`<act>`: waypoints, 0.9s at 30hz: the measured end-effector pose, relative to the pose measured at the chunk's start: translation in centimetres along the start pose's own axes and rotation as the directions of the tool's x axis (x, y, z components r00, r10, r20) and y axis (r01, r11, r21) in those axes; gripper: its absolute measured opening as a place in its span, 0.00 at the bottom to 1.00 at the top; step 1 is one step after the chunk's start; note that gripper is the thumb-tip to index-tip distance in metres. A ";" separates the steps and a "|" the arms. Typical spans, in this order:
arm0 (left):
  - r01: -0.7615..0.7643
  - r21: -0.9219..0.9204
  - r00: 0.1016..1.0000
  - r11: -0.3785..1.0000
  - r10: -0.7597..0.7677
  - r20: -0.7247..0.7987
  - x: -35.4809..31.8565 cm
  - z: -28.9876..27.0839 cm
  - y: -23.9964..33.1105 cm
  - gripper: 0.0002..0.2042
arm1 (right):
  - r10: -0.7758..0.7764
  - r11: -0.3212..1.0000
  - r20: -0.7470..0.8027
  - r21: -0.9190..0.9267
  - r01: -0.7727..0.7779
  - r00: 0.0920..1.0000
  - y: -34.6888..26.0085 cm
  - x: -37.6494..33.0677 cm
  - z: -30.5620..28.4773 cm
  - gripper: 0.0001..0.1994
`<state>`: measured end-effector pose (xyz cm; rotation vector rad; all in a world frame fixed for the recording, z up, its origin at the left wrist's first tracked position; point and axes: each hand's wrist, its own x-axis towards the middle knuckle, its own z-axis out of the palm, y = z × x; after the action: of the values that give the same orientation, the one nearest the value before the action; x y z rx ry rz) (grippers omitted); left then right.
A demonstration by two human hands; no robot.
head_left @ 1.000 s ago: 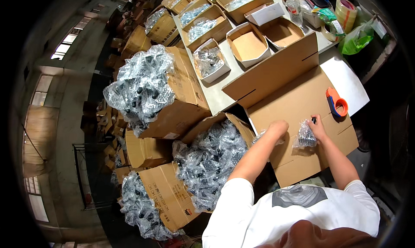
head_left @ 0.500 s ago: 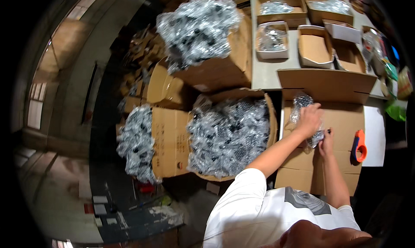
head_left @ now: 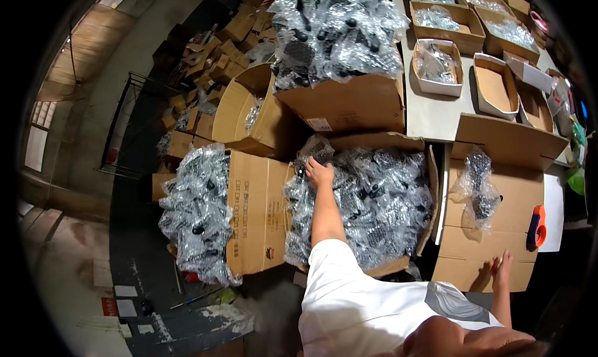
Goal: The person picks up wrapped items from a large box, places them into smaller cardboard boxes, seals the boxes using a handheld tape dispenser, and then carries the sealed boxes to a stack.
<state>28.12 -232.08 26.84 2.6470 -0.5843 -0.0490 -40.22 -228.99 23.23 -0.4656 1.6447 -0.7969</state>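
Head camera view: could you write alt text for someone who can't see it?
Seen from above, a person's left hand reaches into an open cardboard box of plastic-bagged dark parts, while the right hand rests flat on a closed carton. One bag of parts and an orange tape dispenser lie on that carton.

Matt brown corrugated cardboard carton (head_left: 398, 267) filled with glossy, crinkled clear plastic bags (head_left: 374, 201) of dark parts. One such bag (head_left: 476, 186) lies on a flattened matt cardboard sheet (head_left: 498, 232). Smooth, pale worktop (head_left: 433, 114). Glossy orange plastic tape dispenser (head_left: 537, 226).
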 end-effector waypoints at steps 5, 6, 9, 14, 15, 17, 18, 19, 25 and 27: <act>-0.150 0.186 0.980 0.971 0.121 0.157 3.5 1.1 1.7 0.38 | 0.036 0.994 0.016 -0.105 -0.034 0.999 3.6 -6.2 2.8 0.18; -0.119 0.201 0.984 0.972 0.088 0.155 5.0 1.0 1.2 0.38 | 0.003 0.991 0.102 -0.137 0.011 0.995 3.6 -6.8 4.4 0.16; -0.228 0.198 0.969 0.953 0.202 0.142 5.7 1.3 2.5 0.28 | -0.099 0.962 0.306 -0.212 0.169 0.947 3.5 -8.5 7.9 0.12; -0.346 0.179 0.933 0.921 0.317 0.172 6.4 0.4 0.1 0.20 | -0.231 0.799 0.629 -0.313 0.513 0.742 -2.1 -13.3 20.4 0.09; -0.333 0.147 0.935 0.931 0.306 0.178 5.9 0.2 0.5 0.20 | -0.228 0.788 0.674 -0.296 0.540 0.703 -2.7 -13.6 21.9 0.09; -0.298 0.092 0.945 0.950 0.280 0.171 5.7 -1.0 0.5 0.20 | -0.204 0.683 0.726 -0.375 0.627 0.657 -3.4 -14.5 24.6 0.09; -0.279 0.103 0.959 0.955 0.273 0.075 6.2 -1.7 -1.0 0.18 | -0.133 0.703 0.761 -0.380 0.602 0.635 -3.7 -15.4 26.2 0.08; -0.287 0.007 0.956 0.958 0.287 -0.063 6.2 -2.7 -1.3 0.13 | -0.065 0.718 0.772 -0.403 0.567 0.632 -4.1 -16.3 27.2 0.08; 0.010 -0.917 0.967 0.398 0.229 0.110 -5.1 -7.0 0.3 0.08 | -0.360 0.625 0.783 -0.202 0.754 0.508 -3.7 -17.8 29.0 0.25; 0.356 -0.886 0.803 0.297 0.387 0.453 -12.7 -6.9 0.9 0.13 | -0.533 0.408 0.754 -0.168 0.897 0.384 -4.4 -19.0 30.2 0.31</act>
<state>17.06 -224.89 32.73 1.2984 -0.5041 -0.9841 -7.17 -226.52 37.22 -1.8631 0.9214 -0.6580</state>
